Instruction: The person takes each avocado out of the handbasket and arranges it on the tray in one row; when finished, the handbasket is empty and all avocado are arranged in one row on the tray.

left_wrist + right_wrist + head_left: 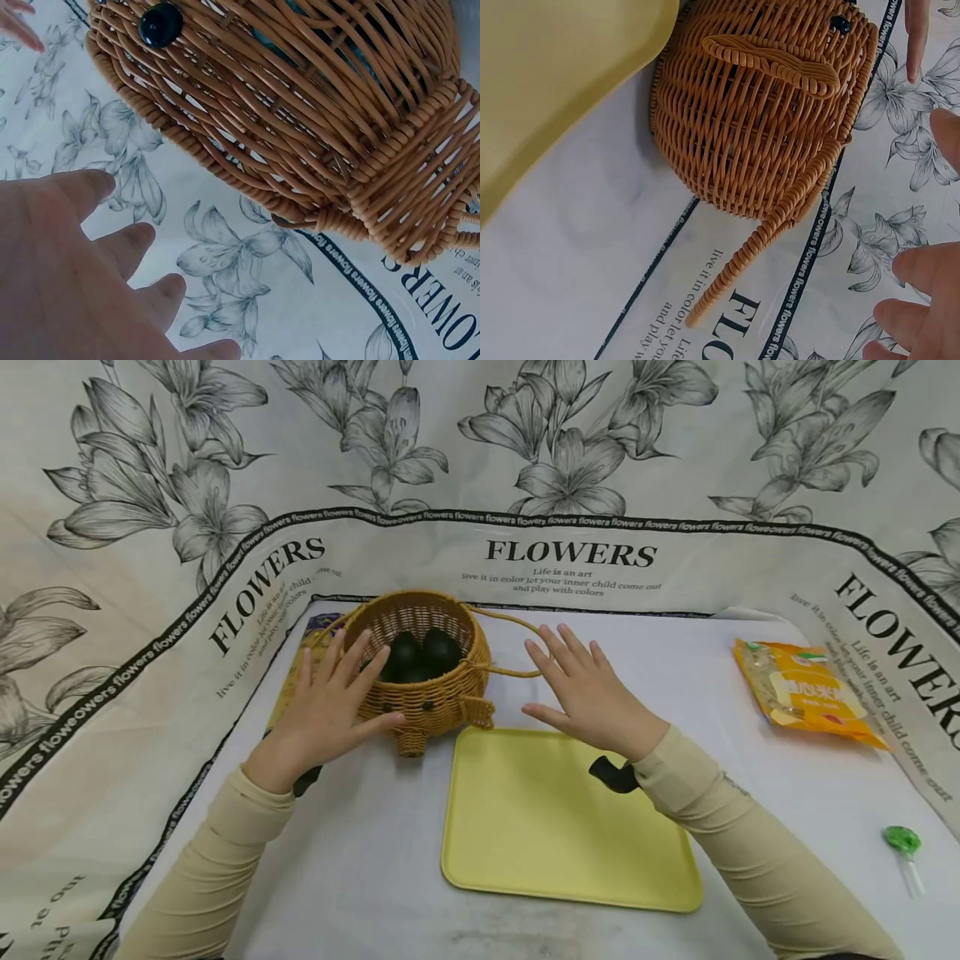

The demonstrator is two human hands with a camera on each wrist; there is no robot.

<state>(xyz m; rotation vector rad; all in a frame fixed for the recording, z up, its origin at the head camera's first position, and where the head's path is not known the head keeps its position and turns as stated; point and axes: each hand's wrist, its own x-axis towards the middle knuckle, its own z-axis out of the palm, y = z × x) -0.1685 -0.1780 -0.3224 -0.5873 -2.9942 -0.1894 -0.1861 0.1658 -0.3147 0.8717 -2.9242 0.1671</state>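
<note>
A brown wicker basket (442,714) with an animal face stands at the back, left of centre. Several dark, smooth, rounded things (441,652) lie inside; their kind is unclear. My left hand (322,714) is raised at the basket's left front, fingers straight and spread, holding nothing. It hides part of the rim. To the right, my right hand (592,697) hovers above the back of the yellow tray (555,835), fingers spread and holding nothing. Its fingertips are close to the basket's looped handle (510,673). Both wrist views show the woven side apart from the fingers.
An orange snack bag (817,697) lies at the back right. Nearer the right edge is a green lollipop (902,842). Behind my left hand, a yellow and purple packet (288,681) is partly hidden. Flower-printed cloth (570,443) rises around the white table.
</note>
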